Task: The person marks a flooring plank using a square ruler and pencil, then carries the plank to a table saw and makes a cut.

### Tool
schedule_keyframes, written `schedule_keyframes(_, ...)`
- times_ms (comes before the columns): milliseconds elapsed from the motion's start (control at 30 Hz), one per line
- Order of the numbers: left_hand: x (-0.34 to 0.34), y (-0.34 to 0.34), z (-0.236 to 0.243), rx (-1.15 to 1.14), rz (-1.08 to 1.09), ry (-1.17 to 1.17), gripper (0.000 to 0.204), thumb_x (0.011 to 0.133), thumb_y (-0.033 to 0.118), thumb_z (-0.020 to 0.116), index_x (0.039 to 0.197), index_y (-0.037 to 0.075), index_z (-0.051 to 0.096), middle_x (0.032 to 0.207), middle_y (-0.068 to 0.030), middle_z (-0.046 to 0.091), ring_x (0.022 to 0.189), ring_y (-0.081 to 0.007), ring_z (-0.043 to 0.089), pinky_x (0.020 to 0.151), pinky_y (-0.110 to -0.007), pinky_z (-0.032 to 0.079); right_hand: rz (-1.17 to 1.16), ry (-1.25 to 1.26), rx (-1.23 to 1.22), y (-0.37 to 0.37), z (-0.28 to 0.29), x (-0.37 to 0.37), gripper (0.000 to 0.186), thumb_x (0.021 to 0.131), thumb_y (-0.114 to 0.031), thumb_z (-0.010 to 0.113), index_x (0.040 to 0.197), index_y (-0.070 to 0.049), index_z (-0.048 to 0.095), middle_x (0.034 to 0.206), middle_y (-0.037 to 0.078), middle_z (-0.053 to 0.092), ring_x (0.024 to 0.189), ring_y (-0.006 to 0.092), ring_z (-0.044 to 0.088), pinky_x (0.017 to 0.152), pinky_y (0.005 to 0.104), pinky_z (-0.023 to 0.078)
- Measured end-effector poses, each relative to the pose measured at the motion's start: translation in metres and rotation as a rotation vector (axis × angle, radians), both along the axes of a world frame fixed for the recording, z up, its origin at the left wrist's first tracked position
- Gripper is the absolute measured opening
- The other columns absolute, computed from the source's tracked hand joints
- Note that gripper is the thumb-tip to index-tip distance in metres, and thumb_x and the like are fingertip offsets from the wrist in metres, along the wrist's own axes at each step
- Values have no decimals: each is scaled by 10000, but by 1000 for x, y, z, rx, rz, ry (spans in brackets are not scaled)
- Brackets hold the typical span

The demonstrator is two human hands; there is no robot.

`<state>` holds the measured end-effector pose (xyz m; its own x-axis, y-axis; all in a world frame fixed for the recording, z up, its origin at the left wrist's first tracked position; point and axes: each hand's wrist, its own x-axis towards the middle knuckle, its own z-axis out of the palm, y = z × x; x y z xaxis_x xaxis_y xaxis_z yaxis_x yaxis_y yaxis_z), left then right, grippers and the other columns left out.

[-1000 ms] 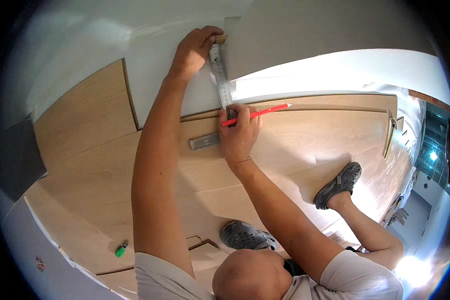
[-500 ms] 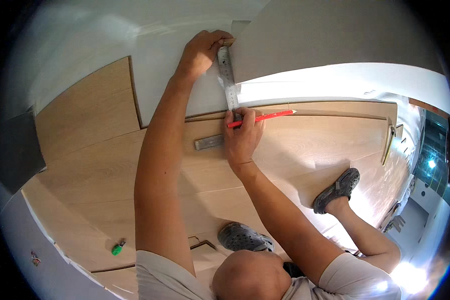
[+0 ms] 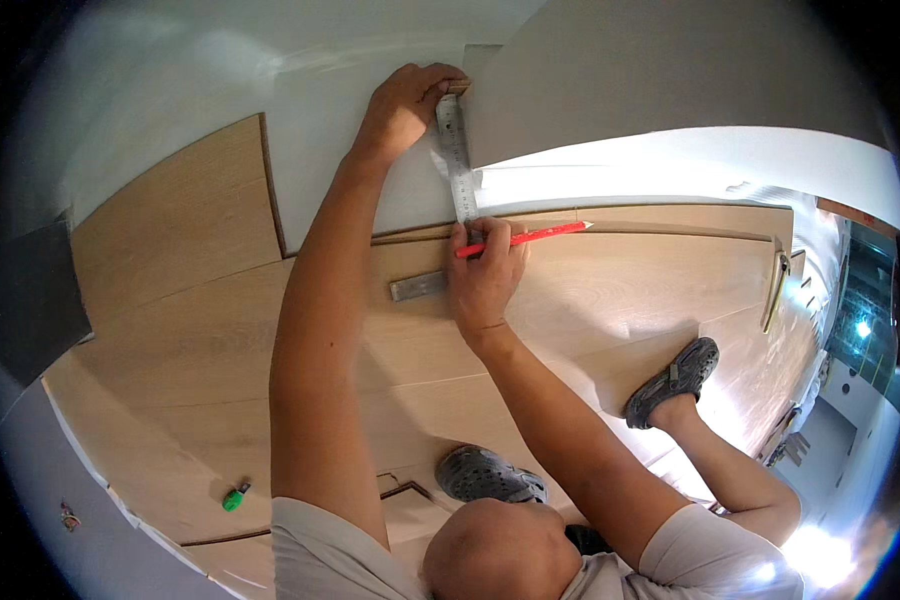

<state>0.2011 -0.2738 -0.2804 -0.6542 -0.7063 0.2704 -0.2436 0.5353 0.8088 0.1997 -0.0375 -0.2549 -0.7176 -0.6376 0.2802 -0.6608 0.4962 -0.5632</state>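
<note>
Planks (image 3: 190, 205) appear laid at left and near, the pale strip (image 3: 335, 165) beyond uncovered yet; the metal ruler (image 3: 454, 150) crosses it near to far, far end leaning left; left hand (image 3: 394, 112) pinches a wood block (image 3: 457, 88) there; right hand (image 3: 488, 275) holds the ruler's near end and a red pencil (image 3: 542, 236), tip rightward.

Red pencil (image 3: 548, 232) slants tip-R nr lower end of silver rule (image 3: 457, 160), sml wood pc (image 3: 458, 88) at top.

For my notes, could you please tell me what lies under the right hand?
A ruler and a grey bar run beneath the right hand, over floorboards; their ends, and whether they join there, are hidden.
</note>
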Motion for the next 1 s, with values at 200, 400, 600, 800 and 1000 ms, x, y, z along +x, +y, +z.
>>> schedule_keyframes(200, -3, 4, -1, 104, 5, 50, 206, 992, 145, 557, 1128, 123, 709, 1011, -112, 716, 951, -318, 654, 853, -404, 524, 56, 21, 17, 1, 4, -1, 214, 850, -150, 748, 971, -71, 590, 936, 146, 586, 919, 372, 535, 790, 488, 413)
schedule_keyframes(400, -1, -1, -14, 86, -29, 57, 235, 1029, 90, 539, 1217, 93, 680, 1105, -103, 690, 984, -214, 652, 882, -323, 514, 24, 17, 25, -4, 1, -1, 205, 868, -156, 738, 974, -68, 586, 926, 147, 598, 920, 377, 534, 789, 493, 409)
schedule_keyframes(600, 1, -8, -25, 329, -115, 167, 256, 1014, 20, 519, 1221, 77, 659, 1134, -78, 692, 998, -179, 634, 892, -292, 500, -1, 1, 22, -9, 6, 3, 213, 871, -171, 742, 966, -65, 584, 922, 158, 605, 911, 388, 533, 807, 501, 412)
schedule_keyframes(800, 6, -8, -5, 539, -191, 102, 399, 948, -105, 464, 1268, 75, 619, 1176, -56, 689, 1056, -152, 615, 916, -269, 483, -29, -14, 64, -6, 1, 2, 232, 859, -174, 761, 958, -56, 587, 923, 134, 600, 917, 352, 534, 840, 473, 408)
schedule_keyframes(1000, 9, -12, 3, 499, -218, 52, 374, 956, -82, 479, 1273, 69, 609, 1193, -69, 683, 1107, -177, 621, 951, -298, 489, -25, -13, 55, -9, 5, 4, 249, 870, -175, 758, 974, -44, 574, 927, 132, 594, 904, 341, 530, 819, 462, 406)
